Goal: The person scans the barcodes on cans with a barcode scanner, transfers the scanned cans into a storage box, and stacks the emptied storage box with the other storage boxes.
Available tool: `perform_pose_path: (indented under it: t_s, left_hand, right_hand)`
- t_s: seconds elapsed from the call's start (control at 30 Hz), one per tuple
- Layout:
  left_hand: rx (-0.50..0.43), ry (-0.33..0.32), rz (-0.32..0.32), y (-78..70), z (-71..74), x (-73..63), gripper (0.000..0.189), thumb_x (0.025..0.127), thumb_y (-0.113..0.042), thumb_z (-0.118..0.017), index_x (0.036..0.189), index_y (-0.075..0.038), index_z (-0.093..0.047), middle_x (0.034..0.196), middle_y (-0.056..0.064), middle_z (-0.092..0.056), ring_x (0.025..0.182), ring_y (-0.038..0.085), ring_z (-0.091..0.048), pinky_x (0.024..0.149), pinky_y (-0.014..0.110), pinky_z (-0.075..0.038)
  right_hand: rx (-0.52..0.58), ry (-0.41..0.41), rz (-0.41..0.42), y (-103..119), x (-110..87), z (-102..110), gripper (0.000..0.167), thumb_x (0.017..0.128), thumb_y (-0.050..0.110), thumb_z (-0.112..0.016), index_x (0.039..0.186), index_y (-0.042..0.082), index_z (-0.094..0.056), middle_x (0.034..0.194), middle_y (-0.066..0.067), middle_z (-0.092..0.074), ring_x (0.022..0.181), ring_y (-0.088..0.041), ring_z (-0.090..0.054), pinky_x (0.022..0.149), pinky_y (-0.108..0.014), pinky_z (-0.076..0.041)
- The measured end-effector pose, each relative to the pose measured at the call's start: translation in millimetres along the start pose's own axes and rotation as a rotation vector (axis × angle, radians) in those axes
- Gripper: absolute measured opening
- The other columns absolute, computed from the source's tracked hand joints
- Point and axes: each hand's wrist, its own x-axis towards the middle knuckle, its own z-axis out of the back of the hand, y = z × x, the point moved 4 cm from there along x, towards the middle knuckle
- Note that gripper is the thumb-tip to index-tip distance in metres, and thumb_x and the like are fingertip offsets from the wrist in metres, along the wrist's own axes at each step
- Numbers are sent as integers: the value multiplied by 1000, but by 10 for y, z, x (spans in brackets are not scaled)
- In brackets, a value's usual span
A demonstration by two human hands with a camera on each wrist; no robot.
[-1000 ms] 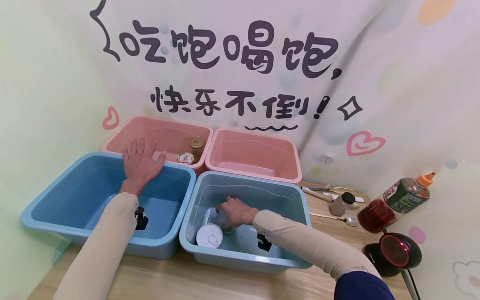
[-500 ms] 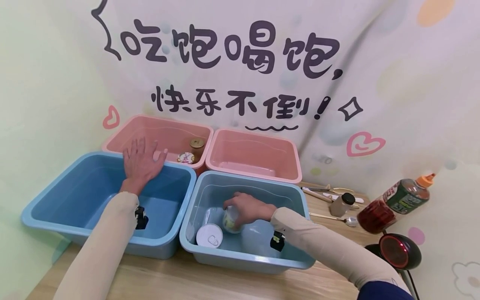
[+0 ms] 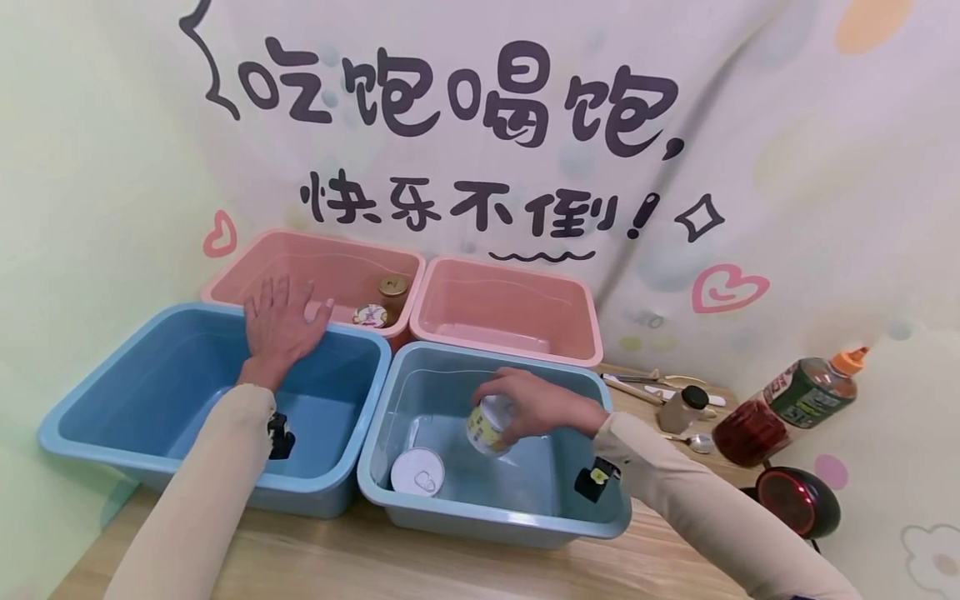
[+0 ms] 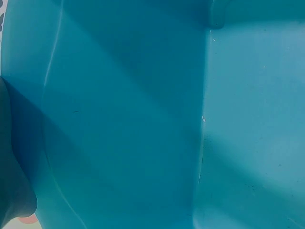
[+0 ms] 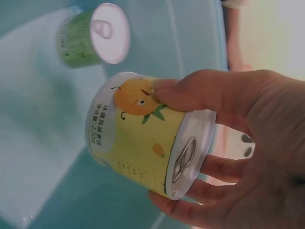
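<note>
My right hand (image 3: 538,402) holds a yellow pull-tab food can (image 3: 484,427) above the floor of the right blue bin (image 3: 495,523). In the right wrist view, the thumb presses the yellow label of the can (image 5: 138,138), and fingers curl round its far side near the ring-pull lid. A second can (image 3: 417,472), with a green label in the right wrist view, stands in that bin's near left corner, lid up. Fingers spread, my left hand (image 3: 283,329) lies over the back rim of the left blue bin (image 3: 315,482). The left wrist view shows mostly that bin's inside.
Behind stand two pink bins; the left one (image 3: 322,247) holds a gold-lidded can (image 3: 393,290) and a round patterned lid (image 3: 371,315). To the right are a dark-capped jar (image 3: 682,410), a spoon (image 3: 701,443), an orange-capped sauce bottle (image 3: 780,417) and a black device (image 3: 797,502).
My right hand has lifted the yellow can off the bin floor and moved it right and back, away from the second can. My left hand stays in place.
</note>
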Motion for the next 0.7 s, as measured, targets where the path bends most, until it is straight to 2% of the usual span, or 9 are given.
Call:
perform_pose_path:
  t_s: [0.33, 0.47, 0.7]
  left_hand:
    - [-13, -4, -2, -1, 14, -1, 75, 100, -57, -34, 157, -8, -28, 165, 27, -13, 152, 50, -6, 118, 72, 1]
    - [-17, 2, -3, -4, 11, -1, 76, 100, -58, -33, 157, -9, -28, 165, 27, -13, 152, 50, -6, 118, 72, 1]
    - [-8, 13, -2, 0, 2, 3, 75, 100, -57, -34, 157, -9, -27, 165, 26, -12, 152, 50, -4, 118, 72, 2]
  right_hand:
    - [-27, -81, 62, 0, -283, 291, 56, 69, 11, -90, 121, 18, -69, 122, -9, -61, 107, -24, -54, 80, -33, -54]
    - [-21, -121, 64, -55, -403, 374, 56, 68, 11, -91, 120, 18, -69, 120, -9, -59, 107, -25, -53, 77, -32, -54]
    - [10, -166, 25, -179, -624, 516, 55, 69, 9, -90, 119, 20, -70, 122, -9, -59, 107, -27, -55, 81, -39, -56]
